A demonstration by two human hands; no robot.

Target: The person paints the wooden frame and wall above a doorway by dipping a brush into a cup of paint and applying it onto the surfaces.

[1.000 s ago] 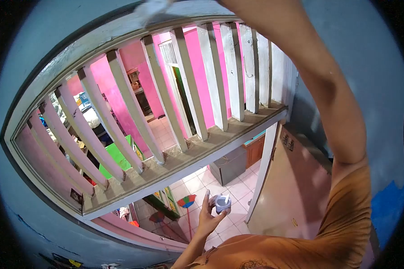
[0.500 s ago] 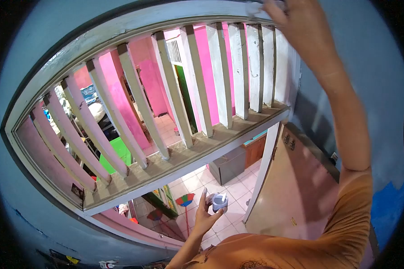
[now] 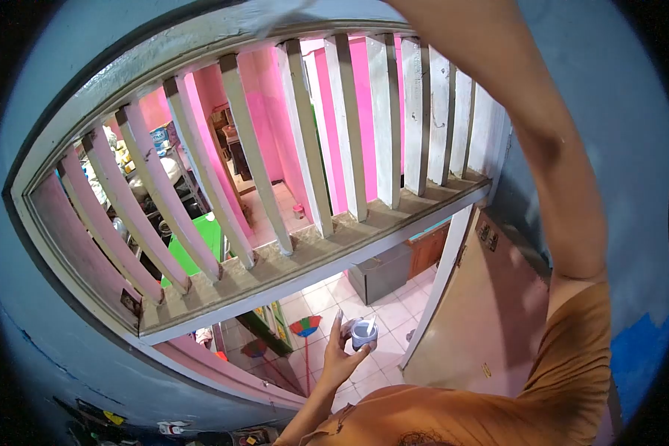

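Low in the middle, my left hand (image 3: 342,360) grips a small clear cup (image 3: 364,340) holding something blue-grey, perhaps paint. A white stick-like piece (image 3: 371,325) stands up in the cup. My right arm (image 3: 565,171) reaches up past the top edge, so the hand itself is out of sight. By the upper frame, a pale blurred streak (image 3: 279,18) shows; I cannot make out what it is. Below it runs the top rail (image 3: 208,56) of a vent opening with several upright white slats (image 3: 383,111). Its dusty ledge (image 3: 275,264) lies under the slats.
A door (image 3: 476,305) stands ajar at the lower right. Beneath me are a tiled floor (image 3: 379,372), a multicoloured broom (image 3: 305,325) and a grey cabinet (image 3: 379,275). Beyond the slats are pink walls and a green surface (image 3: 201,241). Blue-grey wall (image 3: 22,297) surrounds the opening.
My right arm has swung left along the top rail, and its hand has left the picture. My left hand still holds the cup in about the same place. The view has shifted slightly.
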